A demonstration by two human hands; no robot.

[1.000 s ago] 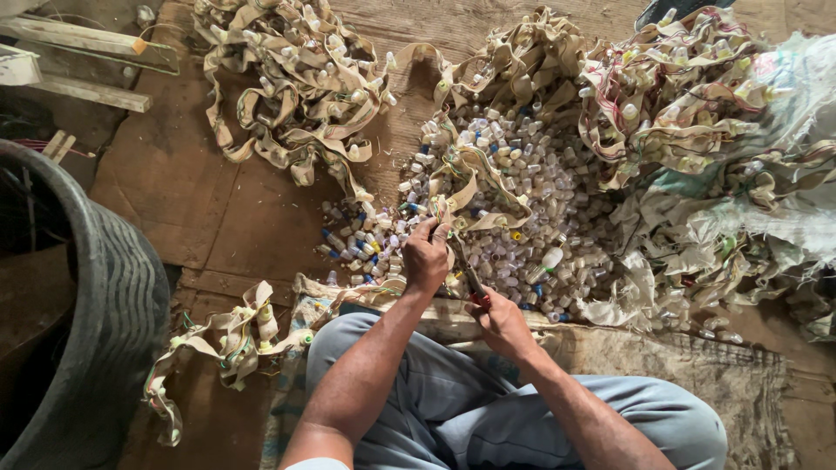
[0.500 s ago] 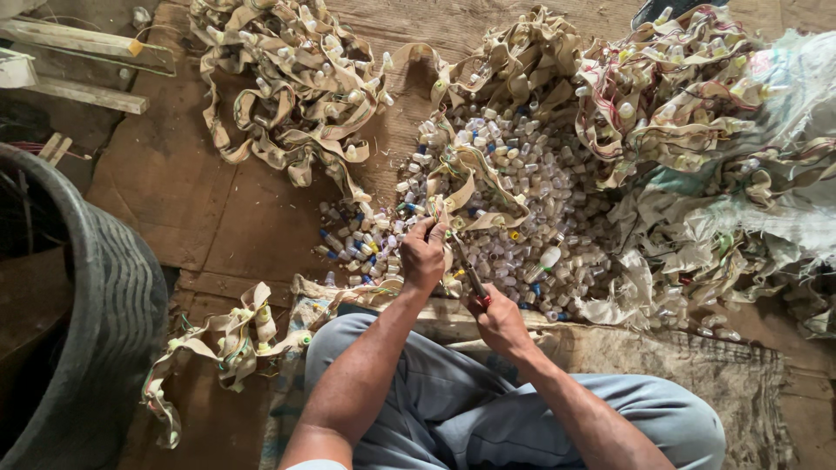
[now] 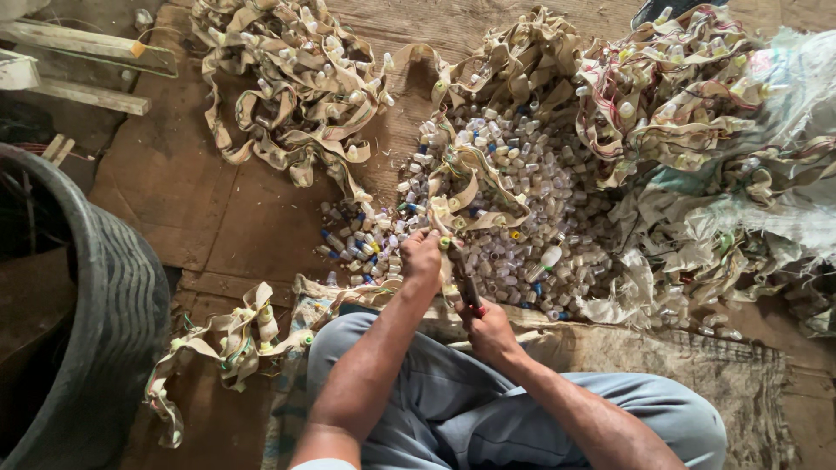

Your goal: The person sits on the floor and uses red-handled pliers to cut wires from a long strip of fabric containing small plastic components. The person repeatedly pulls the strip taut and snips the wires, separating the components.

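Down at the middle of the head view, just above the person's knees, the left hand (image 3: 422, 258) is curled shut around the end of a tan fabric strap (image 3: 464, 178) that carries small bottle necks along its length; the fingers are pressed together on it, near a yellow cap at the fingertip side. Just beside it and lower, the right hand (image 3: 489, 331) is closed on the red handle of a cutting tool (image 3: 466, 287), whose dark blade points up toward the left hand and meets the strap between the two hands. Whether the blade is a knife or one arm of shears cannot be told.

Beyond the hands, the strap loops up over a heap of small clear bottle pieces (image 3: 531, 218) spread on the floor, speckled with blue, yellow and white caps. More tangled straps lie in a pile at upper left (image 3: 287, 78), and another reaches across the top to a larger mound at upper right (image 3: 670, 96), where the straps show red and green edging. Torn whitish woven sacking (image 3: 784, 209) lies at the right edge. A short strap with capped pieces (image 3: 235, 335) lies apart at lower left, close to a big dark ribbed tub (image 3: 104, 322). Wooden laths (image 3: 70, 65) sit at top left. The person sits in grey trousers (image 3: 522, 409) on worn brown boards (image 3: 209, 218).
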